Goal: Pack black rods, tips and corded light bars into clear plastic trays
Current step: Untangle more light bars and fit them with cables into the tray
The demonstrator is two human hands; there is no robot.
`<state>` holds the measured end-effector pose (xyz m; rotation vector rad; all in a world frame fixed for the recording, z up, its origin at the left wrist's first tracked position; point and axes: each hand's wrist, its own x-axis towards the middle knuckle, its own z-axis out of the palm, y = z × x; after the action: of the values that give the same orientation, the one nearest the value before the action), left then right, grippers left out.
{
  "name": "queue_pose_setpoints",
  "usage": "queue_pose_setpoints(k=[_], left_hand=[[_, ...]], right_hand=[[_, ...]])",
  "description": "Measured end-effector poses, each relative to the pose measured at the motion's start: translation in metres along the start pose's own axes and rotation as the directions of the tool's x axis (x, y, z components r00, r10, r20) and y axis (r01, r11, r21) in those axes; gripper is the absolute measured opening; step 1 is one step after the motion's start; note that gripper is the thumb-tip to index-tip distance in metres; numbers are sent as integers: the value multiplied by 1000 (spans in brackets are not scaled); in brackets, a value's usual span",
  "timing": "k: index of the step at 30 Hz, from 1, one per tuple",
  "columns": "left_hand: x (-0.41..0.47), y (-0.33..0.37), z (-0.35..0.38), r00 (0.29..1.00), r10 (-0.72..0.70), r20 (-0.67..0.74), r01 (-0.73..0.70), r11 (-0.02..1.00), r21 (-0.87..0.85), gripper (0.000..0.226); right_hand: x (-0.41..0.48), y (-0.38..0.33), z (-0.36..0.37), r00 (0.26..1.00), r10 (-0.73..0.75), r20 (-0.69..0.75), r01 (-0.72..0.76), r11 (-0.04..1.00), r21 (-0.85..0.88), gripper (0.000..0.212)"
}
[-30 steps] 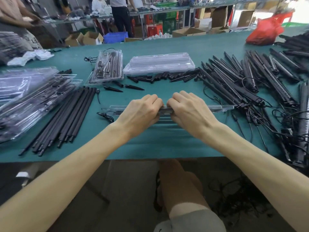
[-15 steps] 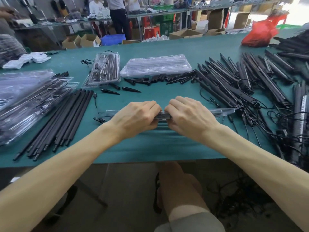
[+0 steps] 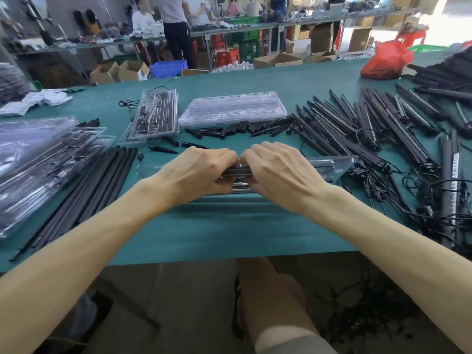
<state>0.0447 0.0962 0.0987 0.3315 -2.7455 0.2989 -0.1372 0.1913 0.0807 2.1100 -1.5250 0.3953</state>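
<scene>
A long clear plastic tray (image 3: 329, 166) lies across the green table in front of me, with black parts inside. My left hand (image 3: 196, 172) and my right hand (image 3: 278, 172) sit side by side on its middle, fingers curled over it and gripping it. Their fingertips are hidden. Black rods (image 3: 84, 192) lie bundled to the left. Loose black tips (image 3: 240, 129) are scattered behind the tray. Corded light bars (image 3: 370, 131) fan out on the right.
A stack of empty clear trays (image 3: 232, 108) and a packed tray (image 3: 153, 116) stand at the back. More packed trays (image 3: 35, 159) are piled at the left. A red bag (image 3: 385, 60) sits far right. Tangled cords (image 3: 421, 200) lie near the right edge.
Both hands stay on the middle of the tray, hardly shifting. The camera has tilted, so the scene sits slightly lower in view.
</scene>
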Motion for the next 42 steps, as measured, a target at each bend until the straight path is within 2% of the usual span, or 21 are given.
queue_pose_setpoints(k=[3, 7, 11, 21, 38, 42], left_hand=[[-3, -3, 2, 1000, 5, 10, -5, 1000, 11, 21], [-3, -1, 6, 1000, 13, 1, -13, 1000, -1, 32], [1, 0, 8, 1000, 20, 3, -20, 1000, -13, 24], [5, -4, 12, 999, -41, 21, 42, 995, -93, 23], [11, -7, 13, 997, -64, 30, 67, 991, -113, 18], [10, -5, 12, 996, -74, 48, 79, 990, -119, 19]], right_hand=[[1, 2, -2, 1000, -7, 9, 7, 999, 43, 9], [2, 7, 1, 994, 17, 107, -30, 992, 123, 18], [2, 12, 2, 988, 29, 152, -60, 977, 205, 19], [10, 15, 2, 986, 40, 160, -77, 970, 233, 17], [17, 19, -3, 960, 72, 270, -152, 945, 288, 14], [15, 18, -1, 963, 79, 259, -157, 943, 294, 15]])
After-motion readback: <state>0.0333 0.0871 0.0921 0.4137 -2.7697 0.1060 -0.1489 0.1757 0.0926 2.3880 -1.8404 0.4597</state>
